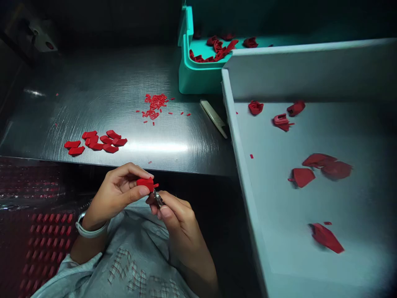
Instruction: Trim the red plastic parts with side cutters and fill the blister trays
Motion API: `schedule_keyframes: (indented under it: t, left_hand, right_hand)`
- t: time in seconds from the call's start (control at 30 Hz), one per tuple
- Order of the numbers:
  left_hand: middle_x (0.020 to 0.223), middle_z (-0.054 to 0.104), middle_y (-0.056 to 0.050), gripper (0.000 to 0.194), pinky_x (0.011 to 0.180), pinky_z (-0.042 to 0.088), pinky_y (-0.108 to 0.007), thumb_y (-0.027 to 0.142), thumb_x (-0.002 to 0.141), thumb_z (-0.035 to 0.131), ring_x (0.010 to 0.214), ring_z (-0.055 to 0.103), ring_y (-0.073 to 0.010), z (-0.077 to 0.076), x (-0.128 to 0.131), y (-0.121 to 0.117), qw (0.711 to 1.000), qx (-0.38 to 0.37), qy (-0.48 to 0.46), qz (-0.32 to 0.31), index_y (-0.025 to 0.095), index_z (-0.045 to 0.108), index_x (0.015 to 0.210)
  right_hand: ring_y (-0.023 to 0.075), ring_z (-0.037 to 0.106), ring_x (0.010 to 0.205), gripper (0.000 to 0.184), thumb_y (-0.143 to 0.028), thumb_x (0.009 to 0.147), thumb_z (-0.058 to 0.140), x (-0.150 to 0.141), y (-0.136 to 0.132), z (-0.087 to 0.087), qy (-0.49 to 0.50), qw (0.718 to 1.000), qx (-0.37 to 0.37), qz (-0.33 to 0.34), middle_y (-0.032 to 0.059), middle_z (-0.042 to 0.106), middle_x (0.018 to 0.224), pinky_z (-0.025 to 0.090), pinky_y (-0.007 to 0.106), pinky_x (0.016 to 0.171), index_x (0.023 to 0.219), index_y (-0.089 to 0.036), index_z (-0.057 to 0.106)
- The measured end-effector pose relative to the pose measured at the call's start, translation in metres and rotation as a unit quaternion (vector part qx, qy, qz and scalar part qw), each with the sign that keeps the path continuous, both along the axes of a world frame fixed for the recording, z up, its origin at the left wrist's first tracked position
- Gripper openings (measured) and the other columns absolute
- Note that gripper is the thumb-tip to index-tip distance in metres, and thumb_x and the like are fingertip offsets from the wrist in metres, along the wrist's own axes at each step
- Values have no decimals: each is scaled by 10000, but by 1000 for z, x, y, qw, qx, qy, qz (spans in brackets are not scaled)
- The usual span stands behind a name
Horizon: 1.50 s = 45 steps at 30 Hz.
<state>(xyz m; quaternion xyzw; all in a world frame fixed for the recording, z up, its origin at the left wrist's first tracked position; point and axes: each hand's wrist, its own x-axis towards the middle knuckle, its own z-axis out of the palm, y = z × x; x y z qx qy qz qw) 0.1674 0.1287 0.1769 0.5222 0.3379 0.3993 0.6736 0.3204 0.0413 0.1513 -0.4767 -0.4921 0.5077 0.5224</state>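
Observation:
Between the thumb and fingers of my left hand (124, 192) is a red plastic part (145, 183), with a small tab sticking out at its right end. My right hand (176, 213) is closed around small metal nippers (158, 199). Their jaws meet the part close to that tab. On the metal table in front of my hands lies a group of similar red parts (96, 142). Farther back is a pile of tiny red offcuts (155, 103).
A white bin (242, 182) on the right holds several scattered red pieces (303, 177). Behind it stands a teal tray (201, 78) with more red pieces. A pale flat tool (213, 118) lies beside the bin. At lower left, red parts sit in rows in a clear tray (51, 231).

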Motion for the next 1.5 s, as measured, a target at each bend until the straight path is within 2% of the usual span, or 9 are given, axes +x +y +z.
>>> schedule_keyframes:
  t: [0.2,0.5,0.77,1.03,1.23,1.33,1.4,1.5]
  left_hand:
    - [816,758,-15,166,664,573,-151,335,812,884,713,696,-96,0,-3,0,1000,-7,1,26,230,806,913]
    - [790,753,5,125,632,587,-177,258,851,851,662,709,-101,4,1,-1,999,-18,-23,-26,260,811,970]
    - [886,793,-6,125,718,597,-144,255,823,876,796,748,-102,-1,-2,0,1000,-11,3,-17,266,829,938]
    - [918,807,22,112,752,580,-116,284,830,873,843,743,-81,-5,-2,-2,1000,-5,21,-4,303,825,929]
    - [871,814,3,120,709,593,-150,357,812,880,793,753,-108,-9,3,-2,995,23,86,42,270,813,859]
    - [840,807,-31,202,697,612,-218,416,813,862,776,760,-156,-10,-1,-2,985,52,151,59,226,796,834]
    - [868,804,-43,230,721,615,-257,423,817,843,789,761,-179,-10,-12,2,967,76,223,95,213,785,892]
    - [936,799,-51,270,774,601,-309,418,810,821,823,756,-207,-8,-39,16,905,122,365,180,211,744,965]
  right_hand:
    - [147,552,671,470,-571,1103,435,1,1,0,0,1000,-3,3,-7,606,747,415,268,621,909,-205,656]
    - [141,554,685,470,-543,1111,437,0,2,-1,-3,1000,17,7,-6,606,761,401,264,619,808,-211,575]
    - [138,538,667,473,-537,1116,422,0,8,1,2,1000,26,8,-9,593,739,389,265,612,797,-212,549]
    - [115,414,587,534,-558,1106,411,0,5,-2,-27,1000,-7,0,-40,424,649,311,267,562,702,-210,437]
    - [108,351,540,484,-481,1068,430,-6,11,-18,-8,999,-43,-5,-54,337,597,270,272,531,665,-220,371]
    - [114,350,525,514,-560,1047,435,-7,14,-28,37,996,-78,7,-48,350,585,269,271,507,659,-223,416]
    - [114,353,510,562,-667,1017,446,-4,16,-33,78,991,-109,23,-42,389,582,273,261,479,686,-215,484]
    - [109,358,491,651,-815,932,484,0,16,-39,123,978,-168,23,-33,435,584,287,245,456,733,-198,540]
